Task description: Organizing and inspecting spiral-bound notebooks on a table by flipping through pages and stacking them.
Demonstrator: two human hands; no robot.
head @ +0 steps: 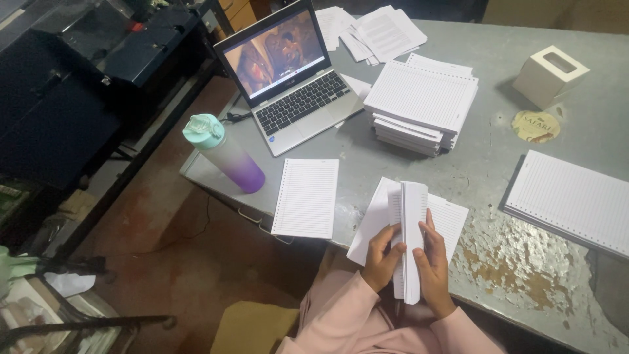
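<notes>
Both my hands hold a thin bundle of lined, hole-punched sheets (pixel 413 223) upright on its edge at the near side of the grey table (pixel 458 170). My left hand (pixel 382 257) grips its left face. On the right face, my right hand (pixel 432 265) grips with the thumb pressing the edge. More loose lined sheets (pixel 452 219) lie flat under and behind the bundle. A separate lined sheet pile (pixel 306 196) rests to the left, near the table's edge.
A tall stack of lined paper (pixel 422 105) stands mid-table, another flat stack (pixel 573 200) at the right. An open laptop (pixel 288 75), a teal-and-purple bottle (pixel 226 154), a white tissue box (pixel 549 75), a round coaster (pixel 535 126) and scattered pages (pixel 373 29) are also there.
</notes>
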